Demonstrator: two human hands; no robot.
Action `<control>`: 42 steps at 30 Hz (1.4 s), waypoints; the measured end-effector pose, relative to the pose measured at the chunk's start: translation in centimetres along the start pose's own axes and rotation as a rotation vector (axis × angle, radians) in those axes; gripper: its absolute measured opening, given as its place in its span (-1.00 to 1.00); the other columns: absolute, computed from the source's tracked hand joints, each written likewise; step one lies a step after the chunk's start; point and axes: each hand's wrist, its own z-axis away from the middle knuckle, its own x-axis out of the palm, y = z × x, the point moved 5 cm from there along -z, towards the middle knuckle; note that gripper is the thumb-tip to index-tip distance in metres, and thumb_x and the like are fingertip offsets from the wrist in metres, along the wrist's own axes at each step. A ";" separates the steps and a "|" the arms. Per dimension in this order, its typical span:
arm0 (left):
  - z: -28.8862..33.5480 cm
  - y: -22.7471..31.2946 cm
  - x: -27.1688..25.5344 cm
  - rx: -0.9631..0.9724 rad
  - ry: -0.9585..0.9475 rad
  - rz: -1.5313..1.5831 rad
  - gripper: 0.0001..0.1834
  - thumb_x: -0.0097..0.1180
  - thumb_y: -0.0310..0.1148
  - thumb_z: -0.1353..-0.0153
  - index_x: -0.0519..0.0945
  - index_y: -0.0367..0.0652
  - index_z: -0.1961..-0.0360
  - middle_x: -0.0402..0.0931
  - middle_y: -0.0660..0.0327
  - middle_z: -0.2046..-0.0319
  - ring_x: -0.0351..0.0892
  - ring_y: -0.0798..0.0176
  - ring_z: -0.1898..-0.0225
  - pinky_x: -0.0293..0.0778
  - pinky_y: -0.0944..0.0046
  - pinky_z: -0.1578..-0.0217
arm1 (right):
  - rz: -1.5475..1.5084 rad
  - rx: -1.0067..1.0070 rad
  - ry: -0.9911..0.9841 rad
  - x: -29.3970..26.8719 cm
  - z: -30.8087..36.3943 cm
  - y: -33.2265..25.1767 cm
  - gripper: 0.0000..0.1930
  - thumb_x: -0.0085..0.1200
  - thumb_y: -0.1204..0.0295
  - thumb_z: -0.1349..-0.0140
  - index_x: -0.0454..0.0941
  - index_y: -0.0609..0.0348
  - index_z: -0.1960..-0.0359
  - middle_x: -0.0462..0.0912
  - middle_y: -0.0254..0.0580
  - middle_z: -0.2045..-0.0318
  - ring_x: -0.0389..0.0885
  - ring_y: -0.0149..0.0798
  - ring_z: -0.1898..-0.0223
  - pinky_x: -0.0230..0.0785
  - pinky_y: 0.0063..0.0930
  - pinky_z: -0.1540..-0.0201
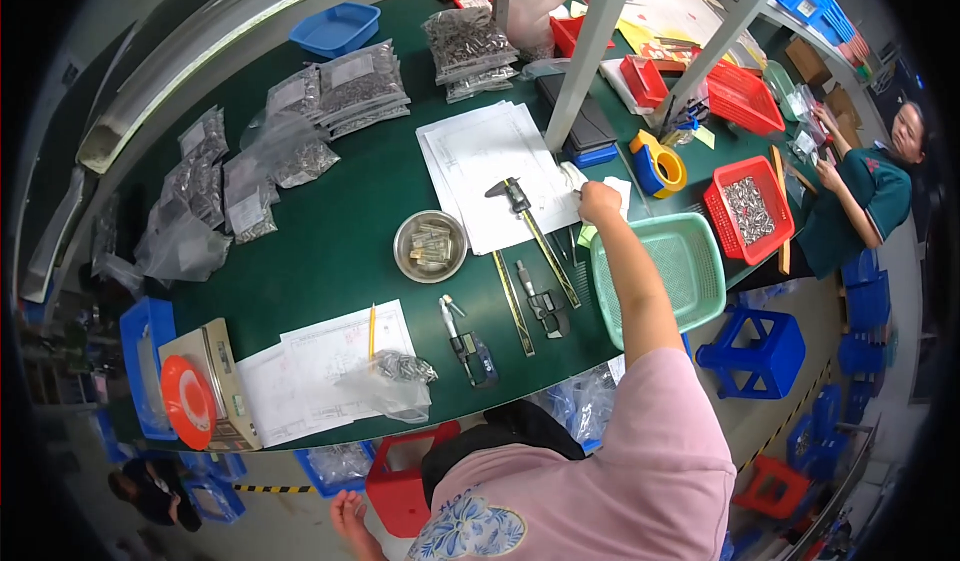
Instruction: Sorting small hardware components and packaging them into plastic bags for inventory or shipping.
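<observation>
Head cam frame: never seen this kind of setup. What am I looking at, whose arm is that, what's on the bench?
There is no machine here. A person wears a wide fisheye camera on the head, looking down at a work bench, so straight edges bend near the rim.

The arm in the pink sleeve is the wearer's own. Its right hand reaches out to a white cloth or paper at the edge of some white sheets; whether it grips it cannot be told. The left hand hangs low, below the bench edge, holding nothing visible.

On the green table lie a caliper, a second caliper, a steel ruler, a metal bowl, a green basket, and bags of small metal parts. Another person sits at the far right.
</observation>
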 end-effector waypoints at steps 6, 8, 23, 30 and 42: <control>-0.4 1.1 0.6 0.036 -0.006 0.055 -0.68 -0.06 -0.29 -0.14 0.39 -0.18 0.10 0.44 0.20 0.21 0.43 0.31 0.18 0.28 0.32 0.17 | -0.206 0.017 0.095 -5.7 1.5 3.4 -0.75 -0.03 0.27 0.05 0.59 0.06 0.37 0.58 -0.05 0.37 0.56 -0.08 0.30 0.39 -0.31 0.24; -1.2 3.2 1.5 0.069 0.057 0.076 -0.75 -0.07 -0.36 -0.14 0.42 -0.20 0.16 0.46 0.21 0.25 0.44 0.33 0.21 0.30 0.37 0.18 | -0.294 -0.028 0.085 -8.1 2.9 5.0 -0.70 -0.01 0.18 0.06 0.59 0.08 0.38 0.57 -0.05 0.35 0.55 -0.04 0.27 0.38 -0.29 0.20; 0.1 21.8 15.3 0.676 -0.498 0.141 -0.75 0.08 -0.36 -0.08 0.47 -0.30 0.25 0.47 0.20 0.41 0.45 0.38 0.38 0.37 0.41 0.40 | -1.051 -0.990 -0.219 -13.7 29.3 -21.6 -0.83 -0.07 0.47 -0.16 0.48 0.33 0.31 0.50 -0.43 0.45 0.37 -0.58 0.38 0.25 -0.66 0.33; -3.5 20.0 13.8 0.823 -0.360 0.125 -0.65 0.19 -0.49 0.12 0.42 -0.26 0.24 0.41 0.27 0.38 0.40 0.40 0.38 0.35 0.45 0.38 | -1.299 -0.977 -0.335 -11.2 35.2 -27.8 -0.68 0.18 0.31 0.01 0.46 0.29 0.31 0.48 -0.36 0.51 0.37 -0.56 0.45 0.29 -0.62 0.42; 1.1 19.3 23.9 0.769 -0.960 -0.028 -0.86 -0.01 -0.49 -0.09 0.47 -0.35 0.34 0.41 0.32 0.53 0.33 0.52 0.51 0.29 0.53 0.49 | -1.643 -0.405 0.235 -5.6 37.0 -15.1 -0.81 -0.17 0.43 -0.19 0.42 0.26 0.24 0.52 -0.31 0.36 0.40 -0.51 0.32 0.25 -0.55 0.32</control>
